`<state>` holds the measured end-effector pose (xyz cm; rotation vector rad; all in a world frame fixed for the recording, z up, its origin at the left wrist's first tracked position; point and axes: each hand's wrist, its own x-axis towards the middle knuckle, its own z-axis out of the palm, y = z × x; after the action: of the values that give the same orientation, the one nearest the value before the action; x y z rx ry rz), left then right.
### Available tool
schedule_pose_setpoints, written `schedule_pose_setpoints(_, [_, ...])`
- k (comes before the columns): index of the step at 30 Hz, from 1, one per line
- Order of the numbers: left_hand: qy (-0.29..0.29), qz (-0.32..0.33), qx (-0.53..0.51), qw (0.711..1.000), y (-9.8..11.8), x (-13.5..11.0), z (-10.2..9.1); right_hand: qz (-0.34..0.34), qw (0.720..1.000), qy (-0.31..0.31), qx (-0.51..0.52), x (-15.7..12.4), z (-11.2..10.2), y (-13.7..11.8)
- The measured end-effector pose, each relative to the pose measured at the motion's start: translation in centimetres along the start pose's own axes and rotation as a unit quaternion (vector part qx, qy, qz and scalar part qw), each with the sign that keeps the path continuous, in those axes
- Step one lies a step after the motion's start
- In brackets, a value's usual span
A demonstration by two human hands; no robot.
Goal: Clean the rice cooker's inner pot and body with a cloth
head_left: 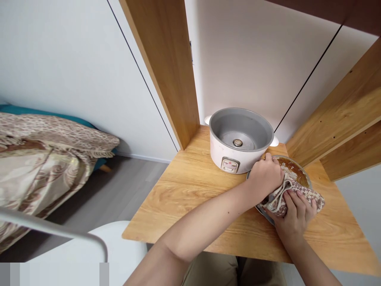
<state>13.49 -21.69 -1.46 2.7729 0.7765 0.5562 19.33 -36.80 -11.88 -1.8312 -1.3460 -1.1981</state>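
Head view: from my remote station I see two bare hands working over a round rimmed object (293, 171) on the wooden tabletop (166, 190). The object lies in the right half, between the far edge and the near edge; its upturned surface shows brown with pale patches, and I cannot tell whether it is a lid or a vessel. The right hand (297, 214), entering across the near edge, clasps a patterned cloth (293, 185) against the object, fingers bent over the fabric. The left hand (266, 174), its forearm crossing the tabletop from the near edge, rests at the object's rim on the side toward the cooker, fingers curved; whether they pinch the rim I cannot tell. The white cooker (218, 153) stands upright near the far edge, open at the top, with a grey interior, a round metal button (237, 142) at the centre of its floor and a small control panel (230, 164) facing the near edge. A wooden post (166, 71) rises at the tabletop's far left corner. Beyond the left edge, a patterned throw (53, 125) covers teal furniture (53, 113).
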Motion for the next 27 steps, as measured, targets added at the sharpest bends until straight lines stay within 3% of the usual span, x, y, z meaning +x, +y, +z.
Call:
schedule_pose_setpoints(11, [0.011,0.002,0.002,1.000,-0.08,0.00,0.35,0.004,1.000,0.009,0.012,0.01,0.07,-0.02])
schedule_pose_setpoints(27, [-0.021,-0.079,-0.022,0.996,0.41,-0.23,-0.22,0.011,1.000,0.007,0.016,-0.01,0.00,-0.14])
